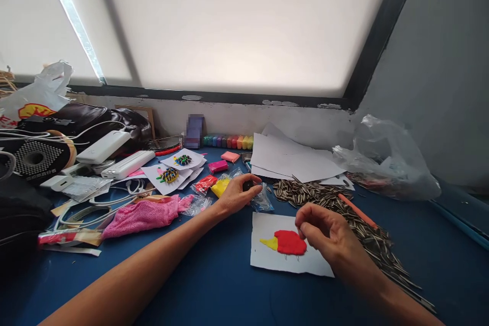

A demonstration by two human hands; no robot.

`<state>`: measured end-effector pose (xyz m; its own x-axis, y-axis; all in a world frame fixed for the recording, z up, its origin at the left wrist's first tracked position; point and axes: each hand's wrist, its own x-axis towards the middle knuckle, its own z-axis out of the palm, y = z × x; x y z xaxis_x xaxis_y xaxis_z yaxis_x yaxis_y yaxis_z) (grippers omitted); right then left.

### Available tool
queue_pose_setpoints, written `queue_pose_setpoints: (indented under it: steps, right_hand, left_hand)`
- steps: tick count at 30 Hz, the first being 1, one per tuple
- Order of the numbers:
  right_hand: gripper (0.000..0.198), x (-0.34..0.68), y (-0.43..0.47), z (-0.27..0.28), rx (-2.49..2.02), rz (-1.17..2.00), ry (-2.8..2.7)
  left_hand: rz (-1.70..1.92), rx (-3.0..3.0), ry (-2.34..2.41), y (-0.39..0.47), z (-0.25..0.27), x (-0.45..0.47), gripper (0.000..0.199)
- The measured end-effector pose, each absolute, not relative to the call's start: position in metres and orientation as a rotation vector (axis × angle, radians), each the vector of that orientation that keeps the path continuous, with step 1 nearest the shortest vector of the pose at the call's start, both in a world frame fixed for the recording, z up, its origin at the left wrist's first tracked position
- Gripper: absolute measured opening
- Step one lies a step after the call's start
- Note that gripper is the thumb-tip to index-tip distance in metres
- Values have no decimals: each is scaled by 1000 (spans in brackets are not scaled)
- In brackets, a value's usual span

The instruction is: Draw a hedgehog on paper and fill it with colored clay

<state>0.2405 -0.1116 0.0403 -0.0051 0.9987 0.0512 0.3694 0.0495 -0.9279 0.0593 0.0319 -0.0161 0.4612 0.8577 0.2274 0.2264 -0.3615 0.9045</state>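
Observation:
My left hand (239, 194) is closed around a small black lump of modelling clay (248, 185), just above a clear plastic wrapper (263, 200). My right hand (324, 232) hovers at the right side of a white paper card (263, 260), thumb and forefinger pinched together. Whatever may be between those fingertips is too small to make out. Pressed flat on the card is a red clay body (290, 242) with a pointed yellow clay piece (270, 243) at its left. Short drawn lines show below the red clay.
Striped sunflower seeds (317, 193) lie heaped at the right, an orange stick (357, 211) among them. Behind are white sheets (294, 155) and a plastic bag (397, 163). Leftward lie finished clay cards (168, 175), a pink cloth (147, 216), cables and power banks (105, 146).

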Motion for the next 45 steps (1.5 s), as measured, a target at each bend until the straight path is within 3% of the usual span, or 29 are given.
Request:
queue_pose_setpoints:
  steps: [9, 22, 45]
  right_hand:
    - [40, 240, -111, 42, -1420, 1004, -1395]
    - [44, 242, -108, 40, -1401, 859, -1519]
    - [22, 243, -107, 30, -1467, 801, -1738]
  left_hand:
    - [950, 1857, 943, 31, -17, 58, 32]
    - [981, 1795, 1028, 36, -16, 62, 16]
    - [961, 1815, 1065, 38, -17, 66, 15]
